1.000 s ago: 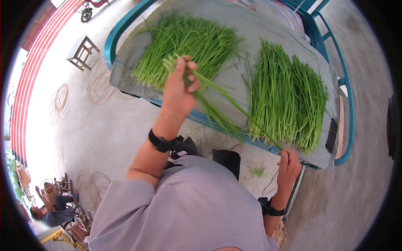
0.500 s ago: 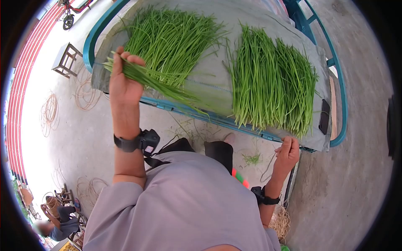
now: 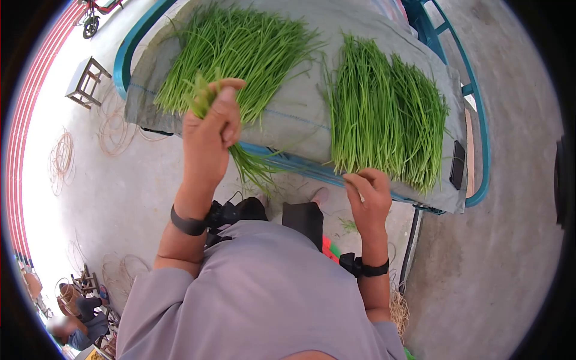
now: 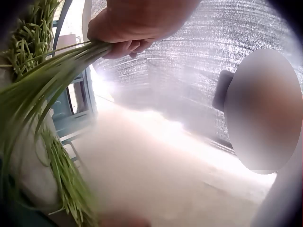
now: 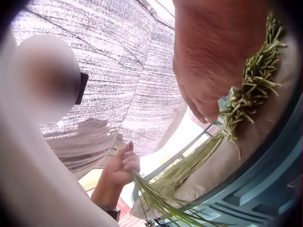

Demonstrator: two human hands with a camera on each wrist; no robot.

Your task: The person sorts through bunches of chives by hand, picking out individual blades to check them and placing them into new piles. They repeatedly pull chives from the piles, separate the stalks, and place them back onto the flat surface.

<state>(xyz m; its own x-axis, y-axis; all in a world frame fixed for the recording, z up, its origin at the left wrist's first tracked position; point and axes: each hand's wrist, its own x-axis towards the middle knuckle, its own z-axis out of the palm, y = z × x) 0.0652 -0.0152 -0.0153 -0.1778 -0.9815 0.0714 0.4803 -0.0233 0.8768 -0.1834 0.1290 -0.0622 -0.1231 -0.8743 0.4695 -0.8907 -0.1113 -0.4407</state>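
Grips a loose bunch of green stalks (image 3: 247, 167) in the left hand (image 3: 211, 125), held up in front of the left pile (image 3: 246, 51), with the tips drooping past the blue rail (image 3: 303, 167). Could shed strays through too light a squeeze, or bend tips by snagging them on that rail. Has the right hand (image 3: 371, 198), with bent fingers, close to the near ends of the right pile (image 3: 384, 114); cannot tell whether pinching anything. Might drag stalks off the surface (image 3: 297, 99) there by catching those ends. Farther right, risks knocking the phone (image 3: 458, 165) over the edge with a wide sweep.
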